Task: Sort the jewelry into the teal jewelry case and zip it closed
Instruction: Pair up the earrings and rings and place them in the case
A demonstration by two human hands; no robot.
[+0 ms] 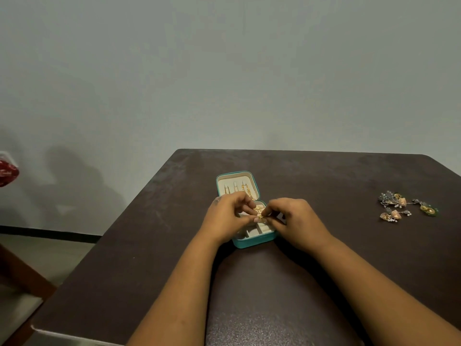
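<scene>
Both my hands are over the open teal jewelry case (252, 242), which sits mid-bench, a bit toward the far edge. My left hand (228, 217) and right hand (295, 219) meet above the case's tray, fingertips curled in, each grip pinching a small gold piece (259, 213) between them. Can't tell exactly what kind of piece it is, too small & partly hidden by fingers. The lid (237, 183) lies folded back flat toward the far edge, cream lining up, w/ a gold chain (247, 189) hanging on its inner face and a couple of pale holders beside it. The tray's near compartments show cream dividers; contents not clear.

Loose jewelry cluster (405, 206), ornate earrings w/ gold, grey and green bits plus small pearls, lies well apart from the case, near the right edge of the bench (149, 245). Something red (7, 169) shows at the far left, off the bench, against the wall.
</scene>
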